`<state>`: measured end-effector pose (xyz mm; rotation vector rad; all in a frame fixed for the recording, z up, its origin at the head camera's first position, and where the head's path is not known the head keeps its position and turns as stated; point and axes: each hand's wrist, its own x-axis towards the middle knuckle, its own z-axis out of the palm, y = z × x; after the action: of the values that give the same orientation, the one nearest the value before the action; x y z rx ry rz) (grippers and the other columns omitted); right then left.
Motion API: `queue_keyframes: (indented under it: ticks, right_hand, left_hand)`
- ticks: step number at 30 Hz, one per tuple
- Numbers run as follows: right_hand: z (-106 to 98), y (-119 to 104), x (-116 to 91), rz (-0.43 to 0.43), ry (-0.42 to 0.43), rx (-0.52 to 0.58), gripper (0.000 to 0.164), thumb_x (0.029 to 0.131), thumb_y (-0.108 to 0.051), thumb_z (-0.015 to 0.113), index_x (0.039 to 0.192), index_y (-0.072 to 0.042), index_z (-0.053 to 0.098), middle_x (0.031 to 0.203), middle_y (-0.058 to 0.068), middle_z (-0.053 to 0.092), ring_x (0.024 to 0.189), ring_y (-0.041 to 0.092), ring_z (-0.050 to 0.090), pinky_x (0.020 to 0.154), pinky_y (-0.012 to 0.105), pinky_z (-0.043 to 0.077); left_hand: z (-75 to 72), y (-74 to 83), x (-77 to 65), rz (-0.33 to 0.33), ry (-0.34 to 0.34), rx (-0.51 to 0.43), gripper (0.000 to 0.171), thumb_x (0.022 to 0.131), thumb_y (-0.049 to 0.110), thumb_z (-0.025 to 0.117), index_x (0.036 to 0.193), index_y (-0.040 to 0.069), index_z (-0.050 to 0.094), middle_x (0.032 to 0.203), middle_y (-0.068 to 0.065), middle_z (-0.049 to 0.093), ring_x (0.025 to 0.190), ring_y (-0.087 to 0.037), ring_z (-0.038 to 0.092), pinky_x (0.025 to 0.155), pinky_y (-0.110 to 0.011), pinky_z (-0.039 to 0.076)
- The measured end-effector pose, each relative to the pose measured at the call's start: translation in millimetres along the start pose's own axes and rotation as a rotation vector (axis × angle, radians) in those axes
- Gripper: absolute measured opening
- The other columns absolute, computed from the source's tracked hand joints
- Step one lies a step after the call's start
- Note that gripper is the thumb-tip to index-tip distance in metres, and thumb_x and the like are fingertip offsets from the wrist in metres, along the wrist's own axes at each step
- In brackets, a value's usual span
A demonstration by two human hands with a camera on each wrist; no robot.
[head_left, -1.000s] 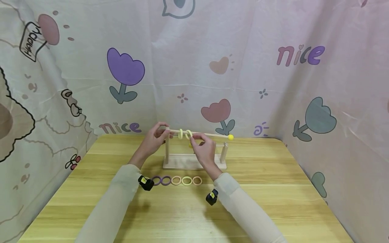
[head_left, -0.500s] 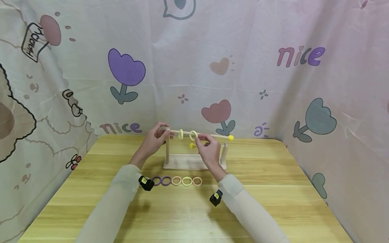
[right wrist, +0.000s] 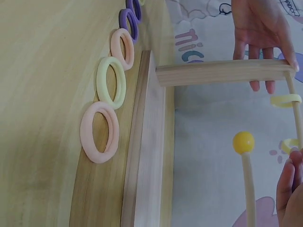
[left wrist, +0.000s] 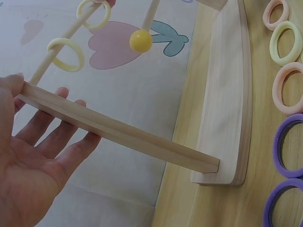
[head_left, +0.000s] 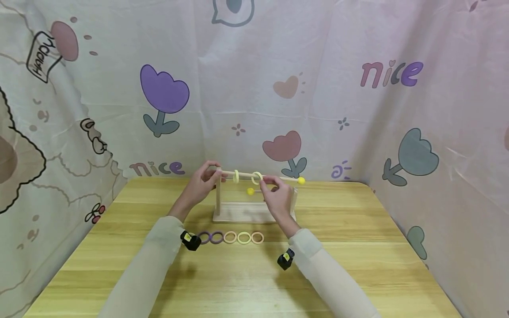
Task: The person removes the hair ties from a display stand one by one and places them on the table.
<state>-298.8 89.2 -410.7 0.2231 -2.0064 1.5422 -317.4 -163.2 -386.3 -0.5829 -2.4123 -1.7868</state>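
Note:
My left hand (head_left: 200, 183) pinches the top of the left post (left wrist: 118, 127) of a wooden rack between thumb and forefinger; its other fingers lie behind the post. An upper rod (head_left: 245, 175) runs right from there to a yellow ball end (head_left: 301, 180). Two pale yellow hair ties are looped on this rod. The one nearer the post (left wrist: 71, 67) hangs freely. My right hand (head_left: 278, 196) pinches the other hair tie (head_left: 252, 179) further along, near the rod's middle. In the right wrist view my fingertips partly hide it.
A lower rod with a yellow ball (right wrist: 243, 142) points left beneath the upper one. In front of the rack base (head_left: 246, 213), purple hair ties (head_left: 216, 237), peach ones (right wrist: 86, 132) and a yellow one (right wrist: 102, 82) lie in a row on the wooden table (head_left: 246, 278). A printed curtain (head_left: 234, 79) stands behind.
My right hand has moved right along the upper rod with the pinched hair tie, widening its distance from the other one. The left hand keeps its place on the post.

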Motion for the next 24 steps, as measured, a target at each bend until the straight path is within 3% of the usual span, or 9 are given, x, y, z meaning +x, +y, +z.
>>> queue_keyframes:
  ticks: [4,11,17,24]
  right_hand:
    - [-2,2,0,0.007,-0.001,0.007,0.012,0.088,-0.007,0.078,0.099,-0.002,0.078,0.091,0.017,0.079,0.041,-0.003,0.051,0.039,0.015,0.041]
    - [-5,3,0,0.029,-0.008,0.021,0.012,0.089,-0.008,0.077,0.100,-0.002,0.077,0.092,0.017,0.079,0.042,-0.003,0.051,0.040,0.015,0.042]
    - [-7,3,0,0.032,0.005,0.027,0.011,0.088,-0.006,0.077,0.099,-0.002,0.078,0.091,0.018,0.079,0.041,-0.004,0.052,0.039,0.016,0.042]
    - [-11,7,2,0.011,0.021,0.053,0.011,0.088,-0.004,0.077,0.098,0.000,0.077,0.089,0.021,0.078,0.041,-0.004,0.050,0.040,0.014,0.040]
  left_hand:
    - [0.0,0.0,-0.5,-0.003,0.005,0.021,0.031,0.109,0.034,0.051,0.130,0.012,0.050,0.128,-0.026,0.070,0.121,-0.045,0.065,0.100,-0.056,0.055]
    - [-0.6,2.1,-1.2,-0.004,0.003,0.019,0.031,0.109,0.035,0.052,0.130,0.012,0.050,0.128,-0.027,0.069,0.106,-0.014,0.070,0.101,-0.058,0.054]
    - [-0.4,1.6,-1.6,-0.003,0.005,0.017,0.031,0.109,0.035,0.052,0.130,0.013,0.050,0.129,-0.027,0.069,0.110,-0.021,0.071,0.100,-0.056,0.055]
    - [-0.1,0.7,-0.2,0.005,0.006,0.019,0.030,0.109,0.034,0.052,0.130,0.012,0.050,0.125,-0.023,0.072,0.105,-0.013,0.070,0.100,-0.054,0.055]
